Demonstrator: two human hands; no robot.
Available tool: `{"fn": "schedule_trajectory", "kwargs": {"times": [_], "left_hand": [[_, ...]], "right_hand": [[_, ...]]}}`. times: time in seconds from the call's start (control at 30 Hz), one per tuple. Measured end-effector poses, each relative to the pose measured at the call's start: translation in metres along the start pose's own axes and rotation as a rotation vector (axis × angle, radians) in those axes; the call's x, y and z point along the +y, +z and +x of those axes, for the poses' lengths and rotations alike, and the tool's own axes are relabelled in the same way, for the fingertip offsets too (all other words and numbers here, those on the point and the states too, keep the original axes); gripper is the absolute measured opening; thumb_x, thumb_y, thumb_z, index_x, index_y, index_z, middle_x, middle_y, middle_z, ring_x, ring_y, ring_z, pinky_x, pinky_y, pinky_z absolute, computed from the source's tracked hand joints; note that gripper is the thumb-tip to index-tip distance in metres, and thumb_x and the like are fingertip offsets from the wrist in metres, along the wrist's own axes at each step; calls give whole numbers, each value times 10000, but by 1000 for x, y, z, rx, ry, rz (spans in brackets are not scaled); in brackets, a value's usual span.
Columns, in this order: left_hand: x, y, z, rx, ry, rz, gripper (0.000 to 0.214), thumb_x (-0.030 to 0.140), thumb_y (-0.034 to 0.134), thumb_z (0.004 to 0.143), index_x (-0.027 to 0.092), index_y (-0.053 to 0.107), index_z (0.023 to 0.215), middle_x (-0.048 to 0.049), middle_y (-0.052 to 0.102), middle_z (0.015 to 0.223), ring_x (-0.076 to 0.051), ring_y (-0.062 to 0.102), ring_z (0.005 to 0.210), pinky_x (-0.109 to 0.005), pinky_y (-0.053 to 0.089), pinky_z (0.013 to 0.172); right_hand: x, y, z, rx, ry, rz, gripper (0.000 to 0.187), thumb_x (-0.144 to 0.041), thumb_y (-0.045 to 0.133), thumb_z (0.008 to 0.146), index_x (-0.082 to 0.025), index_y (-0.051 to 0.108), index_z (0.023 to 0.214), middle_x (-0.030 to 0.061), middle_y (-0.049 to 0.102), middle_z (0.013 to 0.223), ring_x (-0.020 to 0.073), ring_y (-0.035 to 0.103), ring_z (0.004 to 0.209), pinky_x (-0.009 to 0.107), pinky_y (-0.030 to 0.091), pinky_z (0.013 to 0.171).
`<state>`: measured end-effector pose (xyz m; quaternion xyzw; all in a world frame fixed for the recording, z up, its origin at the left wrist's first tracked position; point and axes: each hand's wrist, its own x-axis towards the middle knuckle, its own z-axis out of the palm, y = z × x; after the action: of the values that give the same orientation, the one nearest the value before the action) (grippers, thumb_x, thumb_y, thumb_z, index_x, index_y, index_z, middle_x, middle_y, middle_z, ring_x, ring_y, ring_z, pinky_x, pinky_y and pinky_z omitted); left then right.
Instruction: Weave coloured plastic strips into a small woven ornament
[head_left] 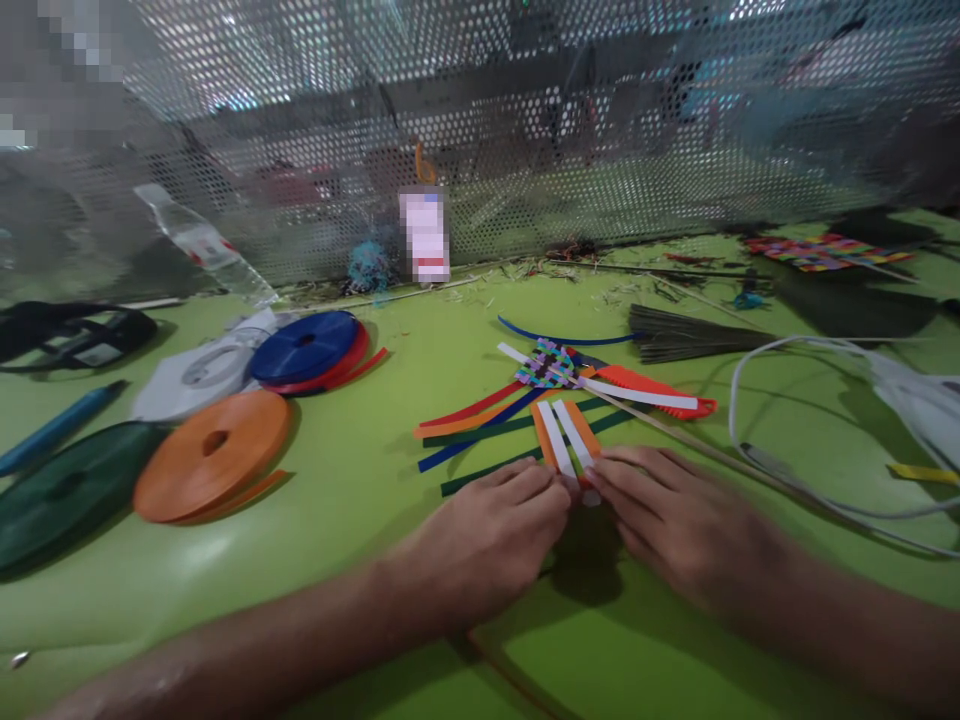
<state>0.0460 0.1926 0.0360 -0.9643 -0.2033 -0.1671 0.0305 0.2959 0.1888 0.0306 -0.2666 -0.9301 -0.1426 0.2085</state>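
Orange and white plastic strips (574, 428) stand up between my hands, folded or crossed at their lower end. My left hand (499, 530) pinches them from the left with bent fingers. From the right, my right hand (675, 505) presses its fingertips on the same strips. Their exact joint is partly hidden by my fingers. Just beyond lie loose green strips (480, 432), with red, orange and blue ones beside them. A small checkered woven piece (550, 364) rests there, and near it is an orange-red cutter (652, 388) with a white strip across it.
Rolls of blue (304, 345), orange (217, 455) and green strip (71, 490) lie on the left, near a plastic bottle (206, 240). A thin stick (690, 438) and a white cable (739, 400) stretch across the right. A perforated metal panel (510, 130) stands behind.
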Motion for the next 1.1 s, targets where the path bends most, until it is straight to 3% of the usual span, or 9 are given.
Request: {"fn": "schedule_trajectory", "kwargs": {"times": [0.2,0.4,0.7,1.1], "left_hand": [[1,0,1,54,-10,6,230,105,422,1062,80,643,1002,-64,656,940,-199,655,956,-383,580,1028],[-1,2,-1,-20,6,64,238,131,429,1065,72,651,1124,-112,662,1089,-234,653,1067,-424,545,1091],[0,-4,1,-46,-20,1,288,139,381,1079,46,622,1205,-132,654,1141,-247,650,1099,-405,580,1046],[-2,1,-1,16,-19,-31,312,131,344,1073,85,651,1101,-79,676,1006,-211,675,993,-393,552,1100]], "right_hand": [[-1,4,-3,14,2,3,268,-95,479,1017,-28,714,1127,173,733,1047,285,664,1040,418,608,892],[-4,4,-4,19,-22,-33,286,-45,476,987,-60,747,1077,189,745,1026,318,686,1036,478,622,890],[0,-2,0,51,-57,8,333,-93,413,1043,-47,741,1010,185,759,1018,287,705,1032,448,632,883],[4,2,-6,14,67,169,337,-94,423,1034,-58,665,1266,158,746,1177,238,716,1099,347,625,967]]}}
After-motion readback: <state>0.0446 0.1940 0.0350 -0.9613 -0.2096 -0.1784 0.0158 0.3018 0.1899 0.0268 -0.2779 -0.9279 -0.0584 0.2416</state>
